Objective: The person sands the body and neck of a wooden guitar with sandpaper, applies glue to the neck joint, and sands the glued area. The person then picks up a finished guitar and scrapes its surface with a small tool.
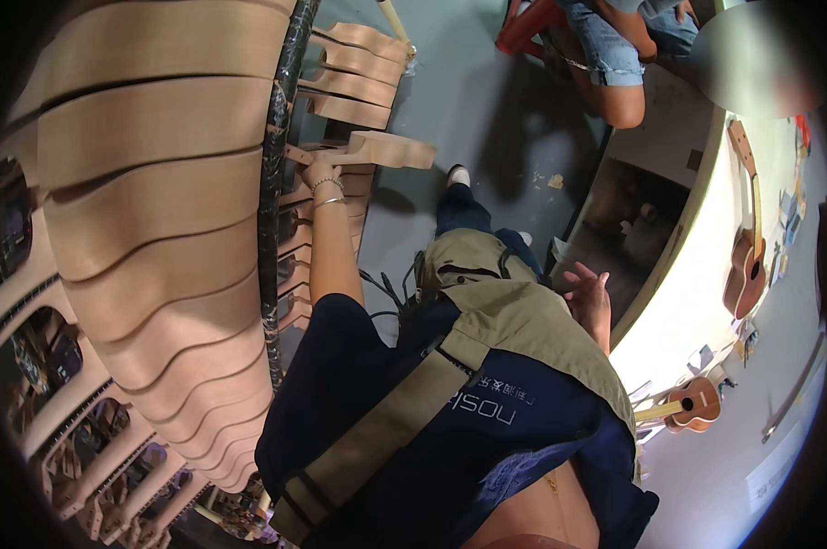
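Black post beside left hand, gripped wooden piece, curved slabs, ukuleles

Navy shirt, khaki apron, bracelet (beaded, apparently).

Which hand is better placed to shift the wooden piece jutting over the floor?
Likely the left hand: it grips that wooden piece beside the black bar. The right hand is open and empty, nearer the white table.

This looks like a stringed-instrument workshop: bare, curved wooden pieces stand in close rows on both sides of a black-wrapped bar. Toward the right, two small guitars show near a pale worktop, and the person wears a khaki apron.
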Demonstrator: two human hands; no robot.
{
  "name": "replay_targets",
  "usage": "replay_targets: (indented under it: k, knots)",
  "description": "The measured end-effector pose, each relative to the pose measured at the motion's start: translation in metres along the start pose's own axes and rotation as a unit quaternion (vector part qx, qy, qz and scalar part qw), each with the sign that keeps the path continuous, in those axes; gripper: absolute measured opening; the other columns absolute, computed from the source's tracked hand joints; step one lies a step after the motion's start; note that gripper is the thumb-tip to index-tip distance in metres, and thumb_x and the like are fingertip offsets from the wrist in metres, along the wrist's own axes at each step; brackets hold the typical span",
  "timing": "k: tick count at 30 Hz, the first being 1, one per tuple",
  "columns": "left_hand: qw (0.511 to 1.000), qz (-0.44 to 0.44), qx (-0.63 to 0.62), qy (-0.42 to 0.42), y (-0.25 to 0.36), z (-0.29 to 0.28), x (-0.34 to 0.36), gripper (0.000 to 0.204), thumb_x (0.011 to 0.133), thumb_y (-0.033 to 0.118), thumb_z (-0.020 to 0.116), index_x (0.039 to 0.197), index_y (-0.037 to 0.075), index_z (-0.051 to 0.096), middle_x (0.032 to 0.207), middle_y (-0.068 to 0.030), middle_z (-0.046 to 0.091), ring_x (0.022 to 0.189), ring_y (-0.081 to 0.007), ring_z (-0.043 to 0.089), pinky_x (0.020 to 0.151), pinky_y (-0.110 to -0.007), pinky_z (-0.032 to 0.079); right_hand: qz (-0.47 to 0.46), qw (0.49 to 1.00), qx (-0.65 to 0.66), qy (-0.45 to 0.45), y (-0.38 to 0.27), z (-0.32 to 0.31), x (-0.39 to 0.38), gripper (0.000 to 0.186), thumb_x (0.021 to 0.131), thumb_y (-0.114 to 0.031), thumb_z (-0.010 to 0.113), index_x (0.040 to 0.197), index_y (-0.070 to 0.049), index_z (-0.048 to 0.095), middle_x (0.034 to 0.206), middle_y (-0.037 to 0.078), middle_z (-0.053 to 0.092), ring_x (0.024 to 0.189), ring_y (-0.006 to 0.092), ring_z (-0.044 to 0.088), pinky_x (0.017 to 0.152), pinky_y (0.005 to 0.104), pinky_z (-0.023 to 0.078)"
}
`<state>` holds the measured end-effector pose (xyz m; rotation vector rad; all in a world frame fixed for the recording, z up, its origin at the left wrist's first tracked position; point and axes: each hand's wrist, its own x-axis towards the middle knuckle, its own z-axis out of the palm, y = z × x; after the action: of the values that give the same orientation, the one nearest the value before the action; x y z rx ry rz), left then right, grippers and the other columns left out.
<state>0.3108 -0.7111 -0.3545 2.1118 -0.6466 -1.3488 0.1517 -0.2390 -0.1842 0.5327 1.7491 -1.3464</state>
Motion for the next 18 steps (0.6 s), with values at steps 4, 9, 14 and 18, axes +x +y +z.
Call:
replay_targets:
  k: [4,9,14,18]
  knots:
    - [0.997,-0.003,0.066,-0.031,0.023,-0.011,0.021,0.047,0.087,0.019,0.054,0.123,-0.007,0.040,0.125,-0.0152,0.045,0.107,-0.0266,0.052,0.078,-0.033,0.055,0.003,0.999,-0.040,0.012,-0.010,0.008,-0.002,0.072,0.089,-0.060,0.028,0.123,0.001,0.048,0.104,0.011,0.060,0.067,0.0095,0.050,0.064,0.0220,0.040]
    - [1.000,-0.006,-0.015,0.006,0.017,-0.009,0.098,0.046,0.089,0.026,0.050,0.124,-0.004,0.042,0.118,-0.0201,0.050,0.101,-0.0266,0.056,0.078,-0.033,0.054,0.003,0.997,-0.082,0.013,-0.005,0.011,0.003,0.073,0.089,-0.061,0.027,0.121,0.001,0.050,0.101,0.009,0.062,0.067,0.0096,0.052,0.063,0.0226,0.041]
    - [0.994,-0.011,0.036,0.106,0.035,0.006,0.112,0.050,0.090,0.031,0.051,0.128,0.000,0.039,0.113,-0.0200,0.053,0.091,-0.0267,0.061,0.072,-0.030,0.056,0.013,0.993,-0.112,0.017,-0.002,0.016,-0.002,0.070,0.090,-0.059,0.026,0.120,-0.001,0.051,0.099,0.007,0.062,0.067,0.0101,0.053,0.063,0.0229,0.042]
    - [0.992,0.010,0.038,0.123,0.043,0.019,0.122,0.045,0.089,0.031,0.053,0.120,0.000,0.043,0.108,-0.0183,0.054,0.089,-0.0247,0.060,0.073,-0.030,0.054,0.029,0.993,-0.116,0.025,-0.003,0.019,-0.005,0.065,0.093,-0.054,0.025,0.120,-0.002,0.052,0.099,0.006,0.062,0.067,0.0105,0.054,0.063,0.0227,0.042]
